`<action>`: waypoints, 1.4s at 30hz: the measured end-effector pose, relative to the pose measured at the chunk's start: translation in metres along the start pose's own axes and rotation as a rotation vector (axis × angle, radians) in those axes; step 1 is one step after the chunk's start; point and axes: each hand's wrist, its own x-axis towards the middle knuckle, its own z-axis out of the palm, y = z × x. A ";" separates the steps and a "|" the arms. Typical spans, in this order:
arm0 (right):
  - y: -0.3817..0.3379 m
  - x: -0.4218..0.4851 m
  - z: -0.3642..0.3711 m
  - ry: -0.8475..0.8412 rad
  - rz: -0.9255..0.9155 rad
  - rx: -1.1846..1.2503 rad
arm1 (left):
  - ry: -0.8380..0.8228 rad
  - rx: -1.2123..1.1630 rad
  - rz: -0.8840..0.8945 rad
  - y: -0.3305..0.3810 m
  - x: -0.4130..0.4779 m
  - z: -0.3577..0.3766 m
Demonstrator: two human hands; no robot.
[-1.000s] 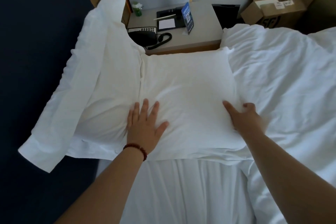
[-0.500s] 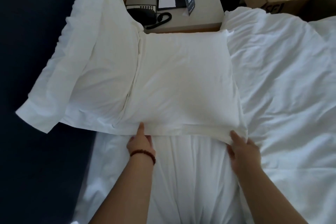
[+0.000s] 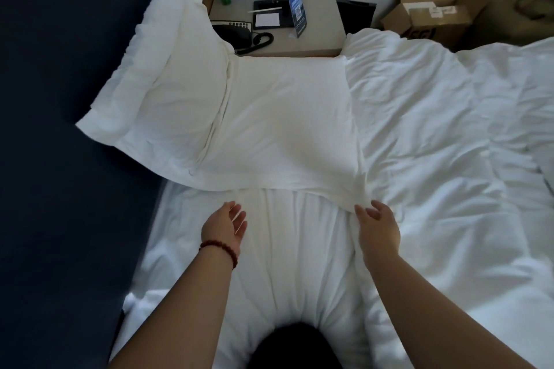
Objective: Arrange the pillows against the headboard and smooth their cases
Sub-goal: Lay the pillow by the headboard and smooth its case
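Note:
A white pillow (image 3: 287,120) lies flat on the bed, its case fairly smooth. A second white pillow (image 3: 156,90) leans against the dark blue headboard (image 3: 60,99) to its left and partly overlaps it. My left hand (image 3: 224,225), with a red bead bracelet at the wrist, hovers palm up over the sheet just below the pillow's near edge, fingers relaxed. My right hand (image 3: 377,225) is at the near right corner of the pillowcase with loosely spread fingers; its thumb side touches the fabric edge.
A nightstand (image 3: 317,39) beyond the pillows carries a black phone (image 3: 236,36), a notepad and a blue card. A crumpled white duvet (image 3: 449,129) covers the bed's right side. Cardboard boxes (image 3: 428,15) stand at the back right.
Both hands slid from the top of the pillow down to its near edge, then let go and drew back toward me. The pillowcase lies flatter.

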 end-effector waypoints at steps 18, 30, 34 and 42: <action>-0.115 0.022 0.094 -0.115 -0.937 -0.773 | -0.154 1.284 1.249 0.108 0.031 0.046; -0.176 0.149 0.181 -0.016 -0.924 -0.982 | -0.139 1.781 1.344 0.171 0.176 0.195; -0.169 0.148 0.191 -0.010 -0.916 -0.975 | -0.177 1.677 1.388 0.158 0.193 0.182; -0.197 0.163 0.195 -0.083 -0.914 -1.108 | -0.215 1.583 1.431 0.148 0.217 0.180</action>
